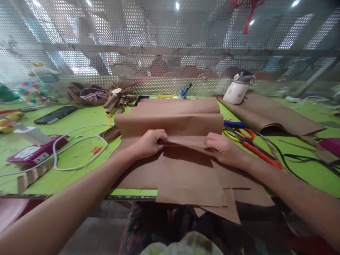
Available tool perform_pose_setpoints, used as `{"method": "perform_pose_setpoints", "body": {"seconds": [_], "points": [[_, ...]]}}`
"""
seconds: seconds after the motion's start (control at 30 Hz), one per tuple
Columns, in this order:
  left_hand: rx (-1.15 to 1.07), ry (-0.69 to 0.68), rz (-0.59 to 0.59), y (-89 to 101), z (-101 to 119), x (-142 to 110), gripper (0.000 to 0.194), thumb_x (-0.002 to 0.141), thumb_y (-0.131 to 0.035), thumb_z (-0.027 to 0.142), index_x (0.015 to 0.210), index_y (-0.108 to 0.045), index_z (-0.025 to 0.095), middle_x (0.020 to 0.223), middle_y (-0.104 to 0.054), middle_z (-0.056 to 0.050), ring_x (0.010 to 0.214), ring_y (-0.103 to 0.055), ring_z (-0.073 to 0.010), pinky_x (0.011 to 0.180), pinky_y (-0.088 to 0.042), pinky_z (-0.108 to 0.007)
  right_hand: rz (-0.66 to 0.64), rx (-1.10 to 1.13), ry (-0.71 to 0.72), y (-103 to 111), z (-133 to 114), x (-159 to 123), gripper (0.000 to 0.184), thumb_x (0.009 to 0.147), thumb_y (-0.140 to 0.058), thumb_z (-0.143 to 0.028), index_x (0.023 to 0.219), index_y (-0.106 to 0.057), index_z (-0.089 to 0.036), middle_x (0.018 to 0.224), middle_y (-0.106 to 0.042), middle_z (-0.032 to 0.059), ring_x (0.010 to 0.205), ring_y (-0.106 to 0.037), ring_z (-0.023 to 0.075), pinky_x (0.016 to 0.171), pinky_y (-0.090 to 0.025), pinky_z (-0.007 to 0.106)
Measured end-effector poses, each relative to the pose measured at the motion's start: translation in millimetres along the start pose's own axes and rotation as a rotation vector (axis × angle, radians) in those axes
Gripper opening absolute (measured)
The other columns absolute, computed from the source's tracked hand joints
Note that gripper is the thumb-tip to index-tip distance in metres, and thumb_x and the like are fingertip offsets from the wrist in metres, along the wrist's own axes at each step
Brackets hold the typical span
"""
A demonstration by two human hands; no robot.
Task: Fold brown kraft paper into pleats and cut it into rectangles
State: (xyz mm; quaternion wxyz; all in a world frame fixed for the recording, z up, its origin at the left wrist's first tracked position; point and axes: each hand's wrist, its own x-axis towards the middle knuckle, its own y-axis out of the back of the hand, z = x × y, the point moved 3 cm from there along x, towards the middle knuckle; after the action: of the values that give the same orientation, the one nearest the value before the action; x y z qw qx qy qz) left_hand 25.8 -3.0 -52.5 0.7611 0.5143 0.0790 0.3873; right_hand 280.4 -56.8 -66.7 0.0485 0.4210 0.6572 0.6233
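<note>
Several sheets of brown kraft paper [190, 177] lie overlapped in front of me, their near corners hanging past the table edge. My left hand [154, 141] is closed, pinching the edge of a sheet near the middle. To its right, my right hand [221, 147] pinches the same edge with curled fingers. Between both hands the edge is lifted slightly and casts a shadow on the paper below. Just beyond them, the paper curves up in a rolled fold [170, 122], with more brown paper [177, 105] behind it.
Right of the paper lie red-handled scissors [260, 154], a blue-handled tool [235, 123] and black cables. A white bottle [236, 88] stands on folded brown paper [281, 113]. To the left are a purple power strip [34, 152], a white cable, a phone [55, 114] and paper rolls [117, 101].
</note>
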Motion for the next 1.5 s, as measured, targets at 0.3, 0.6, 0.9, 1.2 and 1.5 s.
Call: {"method": "perform_pose_setpoints", "body": {"seconds": [0.3,0.6,0.9,1.2,1.5], "points": [[0.295,-0.305,-0.063,6.1,21,-14,0.028,0.089,-0.040,0.016,0.065,-0.054,0.018,0.069,-0.051,-0.005,0.069,-0.042,-0.0168,0.067,-0.036,-0.027,-0.100,-0.262,0.188,0,-16,-1,0.032,0.092,-0.035,-0.009,0.070,-0.057,-0.017,0.085,-0.059,0.0108,0.078,-0.045,0.0203,0.065,-0.039,0.033],[0.199,-0.255,-0.108,5.0,14,-19,0.025,0.088,-0.043,0.015,0.072,-0.061,0.018,0.079,-0.057,-0.006,0.075,-0.047,-0.0165,0.074,-0.039,-0.027,-0.166,-0.291,0.199,1,-21,-3,0.032,0.093,-0.035,-0.012,0.073,-0.060,-0.016,0.085,-0.061,0.0122,0.077,-0.047,0.0211,0.065,-0.042,0.035],[-0.629,0.426,-0.074,9.5,7,4,0.022,0.074,-0.048,0.022,0.079,-0.067,0.015,0.069,-0.061,-0.003,0.060,-0.053,-0.0149,0.055,-0.042,-0.025,-0.027,-0.230,0.100,-1,-19,-4,0.026,0.091,-0.037,-0.009,0.078,-0.059,-0.015,0.089,-0.062,0.0136,0.080,-0.053,0.0213,0.068,-0.047,0.035],[-1.321,0.636,-0.044,18.5,27,2,0.054,0.079,-0.052,0.049,0.124,-0.048,0.019,0.080,-0.062,-0.006,0.061,-0.055,-0.0142,0.053,-0.039,-0.022,0.297,-0.333,-0.014,12,-24,-2,0.020,0.087,-0.039,-0.004,0.088,-0.056,-0.014,0.092,-0.059,0.0152,0.087,-0.058,0.0243,0.071,-0.049,0.037],[-0.638,0.443,0.168,36.1,25,8,0.076,0.061,-0.077,0.028,0.131,-0.048,0.017,0.109,-0.061,-0.009,0.091,-0.057,-0.0192,0.076,-0.045,-0.028,0.110,-0.162,0.006,11,-55,1,0.029,0.088,-0.043,-0.007,0.112,-0.055,-0.016,0.103,-0.058,0.0120,0.090,-0.057,0.0216,0.077,-0.050,0.037]]}}
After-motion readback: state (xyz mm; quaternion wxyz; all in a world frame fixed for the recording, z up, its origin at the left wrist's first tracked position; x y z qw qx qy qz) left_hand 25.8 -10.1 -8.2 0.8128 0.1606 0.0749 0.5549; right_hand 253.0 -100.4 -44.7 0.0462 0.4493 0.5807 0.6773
